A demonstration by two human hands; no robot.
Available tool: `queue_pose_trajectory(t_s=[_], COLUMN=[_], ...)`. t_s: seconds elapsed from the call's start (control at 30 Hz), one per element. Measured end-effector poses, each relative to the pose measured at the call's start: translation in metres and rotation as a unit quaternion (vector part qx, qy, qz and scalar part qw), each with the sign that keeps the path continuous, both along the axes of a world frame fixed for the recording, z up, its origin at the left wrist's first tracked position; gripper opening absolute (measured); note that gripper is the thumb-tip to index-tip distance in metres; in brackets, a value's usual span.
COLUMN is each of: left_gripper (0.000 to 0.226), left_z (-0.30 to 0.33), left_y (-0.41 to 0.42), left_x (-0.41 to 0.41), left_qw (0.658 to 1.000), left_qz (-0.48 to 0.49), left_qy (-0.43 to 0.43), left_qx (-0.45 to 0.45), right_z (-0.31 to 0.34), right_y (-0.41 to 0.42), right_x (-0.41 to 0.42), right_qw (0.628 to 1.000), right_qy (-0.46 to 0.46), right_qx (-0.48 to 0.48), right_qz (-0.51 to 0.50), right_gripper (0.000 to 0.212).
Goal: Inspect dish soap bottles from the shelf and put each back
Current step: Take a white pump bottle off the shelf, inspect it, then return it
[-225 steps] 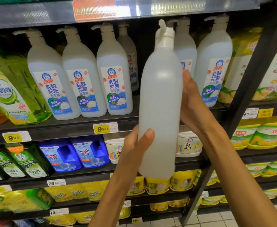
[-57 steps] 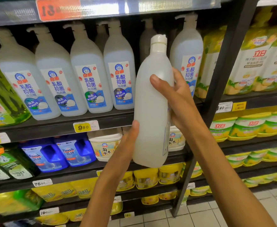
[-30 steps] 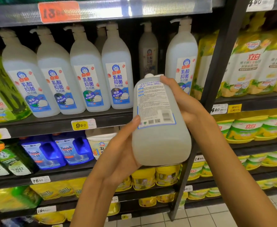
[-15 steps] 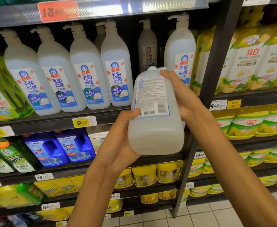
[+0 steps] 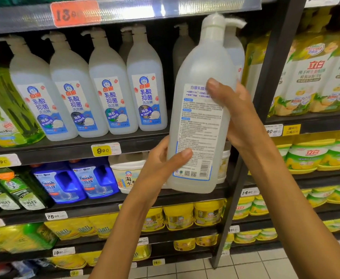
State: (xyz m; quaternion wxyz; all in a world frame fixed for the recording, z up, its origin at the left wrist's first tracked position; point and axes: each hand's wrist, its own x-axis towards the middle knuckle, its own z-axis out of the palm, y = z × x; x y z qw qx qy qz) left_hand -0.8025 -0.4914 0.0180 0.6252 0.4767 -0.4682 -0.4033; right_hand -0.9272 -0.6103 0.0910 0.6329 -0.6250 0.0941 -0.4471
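I hold a tall translucent dish soap bottle [image 5: 200,125] with a white pump top upright in front of the shelf, its back label of small print facing me. My left hand [image 5: 161,168] grips its lower part, thumb across the label. My right hand [image 5: 233,109] wraps around its right side, thumb on the label's top. Several matching bottles [image 5: 106,93] stand in a row on the shelf [image 5: 64,149] to the left. One more stands behind the held bottle, mostly hidden.
A dark upright post [image 5: 265,117] divides the shelving just right of my hands. Yellow refill pouches [image 5: 314,77] fill the right bay. Blue Finish bottles [image 5: 78,180] and white tubs [image 5: 127,174] sit one shelf below, yellow tubs [image 5: 177,216] lower. Green pouches [image 5: 2,117] lie at far left.
The bottle was tilted with its base towards me half a second ago; now it stands upright and higher, pump at the top. Both hands kept hold of it.
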Motion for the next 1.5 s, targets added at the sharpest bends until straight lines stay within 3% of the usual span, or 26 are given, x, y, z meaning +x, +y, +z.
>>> queue_pose_trajectory(t_s=[0.1, 0.23, 0.33, 0.43, 0.57, 0.67, 0.73, 0.87, 0.97, 1.0, 1.07, 1.23, 1.37, 1.5], left_gripper=[0.062, 0.064, 0.052, 0.051, 0.053, 0.056, 0.034, 0.034, 0.093, 0.099, 0.099, 0.102, 0.096, 0.086], left_z=[-0.007, -0.02, -0.025, -0.028, -0.034, -0.035, -0.035, -0.022, -0.024, -0.024, -0.028, -0.037, -0.043, -0.043], left_y=[-0.007, -0.017, -0.018, -0.02, -0.026, -0.029, -0.03, -0.034, -0.037, -0.035, -0.033, -0.027, -0.03, -0.039], left_x=[0.0, -0.003, 0.0, 0.001, 0.004, 0.005, 0.009, 0.017, 0.016, 0.012, 0.005, 0.013, 0.015, 0.019], left_qw=[0.999, 0.987, 0.982, 0.986, 0.978, 0.967, 0.976, 0.994, 0.993, 0.992, 0.993, 0.997, 1.0, 0.996], left_qz=[0.033, 0.104, 0.115, 0.096, 0.033, -0.007, 0.01, 0.091, 0.117, 0.12, 0.104, 0.026, 0.006, 0.074], left_qy=[0.009, 0.04, 0.046, 0.089, 0.201, 0.255, 0.218, 0.043, -0.018, -0.046, -0.051, 0.078, 0.018, -0.045], left_qx=[-0.042, -0.118, -0.142, -0.107, -0.051, -0.002, 0.025, 0.033, 0.006, -0.006, -0.018, 0.004, 0.008, -0.02], right_z=[0.001, 0.002, -0.001, -0.004, -0.008, -0.009, -0.005, -0.003, -0.006, -0.008, -0.006, -0.003, -0.01, -0.016], right_y=[0.003, 0.002, 0.001, 0.004, 0.001, 0.002, 0.004, 0.001, 0.005, 0.007, 0.007, -0.008, -0.007, -0.003], right_x=[-0.002, -0.008, -0.006, 0.005, 0.012, 0.018, 0.023, 0.029, 0.036, 0.038, 0.037, 0.024, 0.027, 0.029], right_qw=[0.996, 0.994, 0.995, 0.998, 0.989, 0.985, 0.987, 0.998, 0.995, 0.992, 0.992, 1.0, 0.996, 1.0], right_qy=[-0.015, -0.021, -0.014, 0.001, -0.025, -0.027, -0.026, -0.031, -0.015, -0.013, 0.0, 0.018, 0.048, -0.001], right_qx=[-0.076, -0.105, -0.084, -0.001, 0.026, 0.054, 0.055, 0.029, -0.043, -0.053, -0.052, 0.021, 0.05, -0.014], right_qz=[-0.04, -0.006, 0.044, 0.065, 0.141, 0.16, 0.15, 0.04, -0.09, -0.111, -0.114, -0.001, 0.049, -0.018], right_gripper=[0.073, 0.087, 0.105, 0.133, 0.102, 0.091, 0.084, 0.054, 0.061, 0.065, 0.066, 0.046, 0.052, 0.061])
